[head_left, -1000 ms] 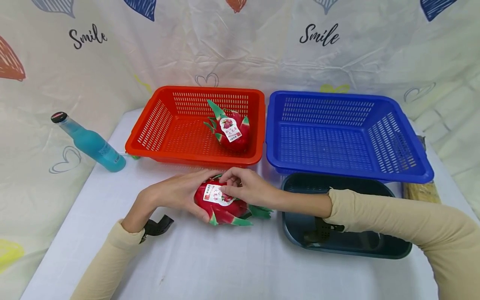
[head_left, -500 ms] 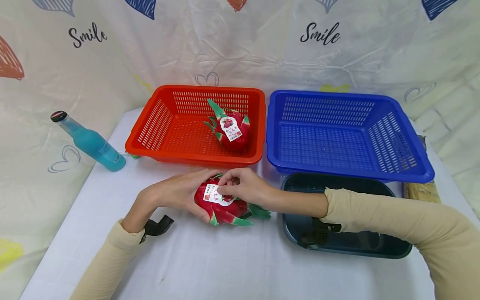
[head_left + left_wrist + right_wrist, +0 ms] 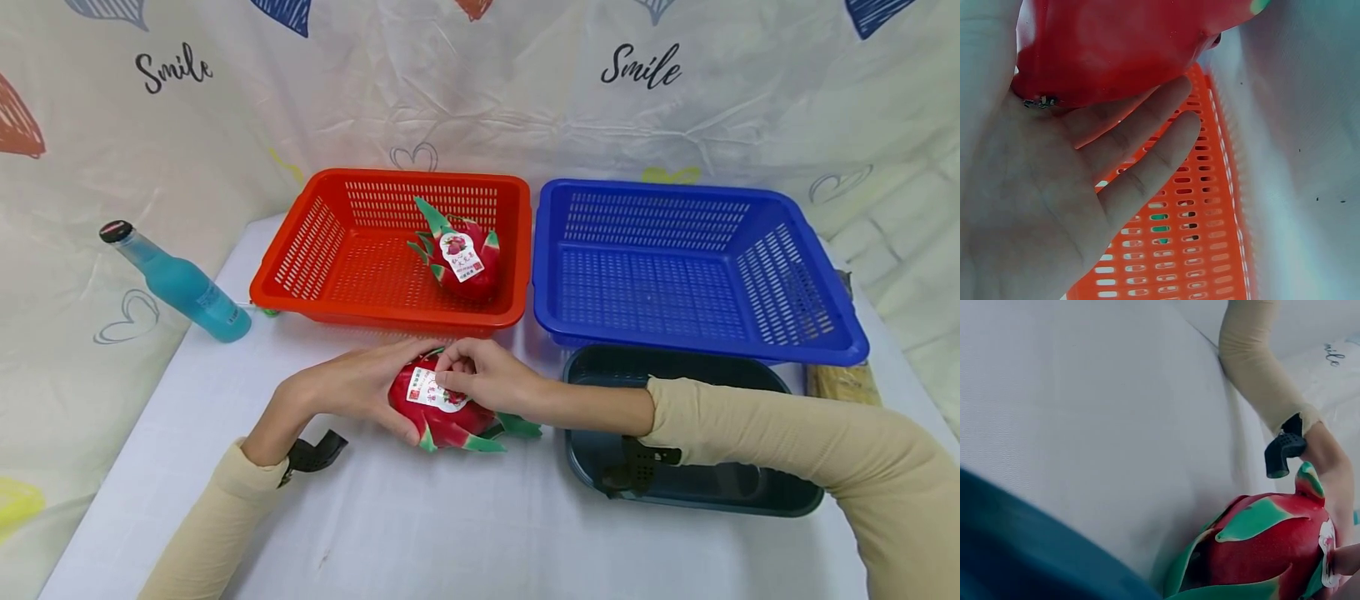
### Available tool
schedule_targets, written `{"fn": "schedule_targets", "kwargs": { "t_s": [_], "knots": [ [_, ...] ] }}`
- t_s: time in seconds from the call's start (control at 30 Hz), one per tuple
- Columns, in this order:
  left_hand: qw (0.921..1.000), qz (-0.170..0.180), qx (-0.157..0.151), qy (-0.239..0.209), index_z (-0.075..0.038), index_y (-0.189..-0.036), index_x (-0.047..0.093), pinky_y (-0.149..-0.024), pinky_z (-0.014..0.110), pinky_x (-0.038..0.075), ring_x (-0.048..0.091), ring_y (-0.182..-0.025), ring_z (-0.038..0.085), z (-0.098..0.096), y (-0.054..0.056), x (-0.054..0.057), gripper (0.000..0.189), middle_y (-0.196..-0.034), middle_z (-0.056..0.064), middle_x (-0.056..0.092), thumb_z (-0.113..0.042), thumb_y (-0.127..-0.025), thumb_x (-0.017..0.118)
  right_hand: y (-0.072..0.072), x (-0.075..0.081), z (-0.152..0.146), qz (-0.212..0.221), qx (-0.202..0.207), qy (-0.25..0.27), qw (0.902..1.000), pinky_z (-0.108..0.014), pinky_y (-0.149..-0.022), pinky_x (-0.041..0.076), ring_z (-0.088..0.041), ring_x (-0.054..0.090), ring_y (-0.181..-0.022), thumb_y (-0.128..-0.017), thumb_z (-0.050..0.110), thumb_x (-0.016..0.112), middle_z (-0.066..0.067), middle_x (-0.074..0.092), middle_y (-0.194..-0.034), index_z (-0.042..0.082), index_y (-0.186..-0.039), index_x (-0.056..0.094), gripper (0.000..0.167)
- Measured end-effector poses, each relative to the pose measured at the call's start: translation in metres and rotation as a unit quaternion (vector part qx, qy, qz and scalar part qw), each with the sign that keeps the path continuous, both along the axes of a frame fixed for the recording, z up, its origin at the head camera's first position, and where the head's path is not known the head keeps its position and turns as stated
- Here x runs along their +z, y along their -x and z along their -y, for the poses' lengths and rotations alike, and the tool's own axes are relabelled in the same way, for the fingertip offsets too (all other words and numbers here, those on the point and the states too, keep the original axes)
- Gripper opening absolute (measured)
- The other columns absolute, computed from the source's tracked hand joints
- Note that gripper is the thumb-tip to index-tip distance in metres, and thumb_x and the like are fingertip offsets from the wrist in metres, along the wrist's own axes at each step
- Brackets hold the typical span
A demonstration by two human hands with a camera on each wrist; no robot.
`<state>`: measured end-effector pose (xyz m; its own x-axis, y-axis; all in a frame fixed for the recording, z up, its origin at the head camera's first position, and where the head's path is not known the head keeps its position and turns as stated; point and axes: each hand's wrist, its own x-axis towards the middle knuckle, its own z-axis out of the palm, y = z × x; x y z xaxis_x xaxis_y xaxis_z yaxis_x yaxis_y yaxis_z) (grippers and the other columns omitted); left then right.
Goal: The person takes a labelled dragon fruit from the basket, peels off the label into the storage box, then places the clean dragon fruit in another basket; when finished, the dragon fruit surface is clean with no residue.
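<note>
Firstly, backdrop: "Smile", twice.
Bottle: lettering unreadable.
Left hand: wide, cupped round the fruit's blunt end.
Fruit: on the table, near the red basket; likely firm, slick, moderately heavy; best held round its middle, off the bendable leaf tips.
Sticker: characters, too small to read.
Right hand: nearly closed, thumb and forefinger pinching at the sticker.

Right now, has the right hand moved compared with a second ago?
Yes, slightly: in the head view, the right hand has shifted toward the person's left across the nearer dragon fruit, judged against the dark tray.
</note>
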<state>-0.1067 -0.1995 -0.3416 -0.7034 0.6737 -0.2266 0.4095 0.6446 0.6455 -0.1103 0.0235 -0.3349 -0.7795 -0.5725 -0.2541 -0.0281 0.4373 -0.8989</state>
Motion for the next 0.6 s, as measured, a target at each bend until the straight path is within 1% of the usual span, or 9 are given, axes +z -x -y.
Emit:
{"fn": "schedule_targets", "kwargs": {
  "t_s": [0.1,0.27,0.37,0.43,0.6],
  "knots": [
    [1.0,0.003,-0.001,-0.003,-0.04,-0.148,0.025,-0.087,0.023,0.053,0.045,-0.119,0.002,-0.0003,0.0003,0.0001,0.105,-0.133,-0.019,0.044,-0.061,-0.063,0.082,-0.0016,-0.0008,-0.0009,-0.01,0.008,0.008,0.9999,-0.021,-0.068,0.044,-0.015,0.049,-0.083,-0.095,0.015,0.061,-0.004,0.052,-0.086,0.007,-0.1,0.062,0.009],
    [1.0,0.006,0.004,-0.001,-0.039,-0.148,0.026,-0.086,0.023,0.053,0.046,-0.118,0.003,0.0001,0.0005,-0.0006,0.105,-0.133,-0.017,0.045,-0.061,-0.063,0.083,-0.004,-0.0016,-0.0014,-0.025,0.009,0.021,0.9994,-0.02,-0.069,0.043,-0.015,0.049,-0.084,-0.095,0.014,0.06,-0.005,0.052,-0.089,0.007,-0.101,0.06,0.009],
    [0.9999,0.009,0.006,0.002,-0.039,-0.148,0.026,-0.085,0.023,0.053,0.047,-0.118,0.003,0.0,0.0007,-0.0007,0.105,-0.132,-0.017,0.046,-0.061,-0.063,0.083,-0.004,-0.003,-0.0021,-0.028,0.012,0.028,0.9992,-0.02,-0.069,0.042,-0.015,0.049,-0.083,-0.095,0.013,0.06,-0.005,0.051,-0.089,0.006,-0.101,0.059,0.009],
    [0.9999,0.011,0.006,0.002,-0.038,-0.148,0.026,-0.085,0.023,0.053,0.047,-0.118,0.004,-0.0002,0.0007,-0.0006,0.105,-0.132,-0.017,0.046,-0.06,-0.063,0.083,-0.0029,-0.0044,-0.0027,-0.019,0.015,0.033,0.9992,-0.021,-0.069,0.042,-0.015,0.048,-0.083,-0.095,0.014,0.06,-0.005,0.051,-0.088,0.006,-0.101,0.059,0.009],
    [0.9999,0.007,0.006,0.005,-0.038,-0.148,0.026,-0.086,0.023,0.053,0.046,-0.118,0.003,-0.0005,0.0005,-0.0009,0.105,-0.132,-0.017,0.045,-0.061,-0.063,0.082,0.0008,-0.0078,-0.0045,0.028,0.018,0.042,0.9985,-0.022,-0.071,0.044,-0.016,0.049,-0.09,-0.095,0.017,0.06,-0.004,0.05,-0.091,0.009,-0.101,0.058,0.01]
  ]
}}
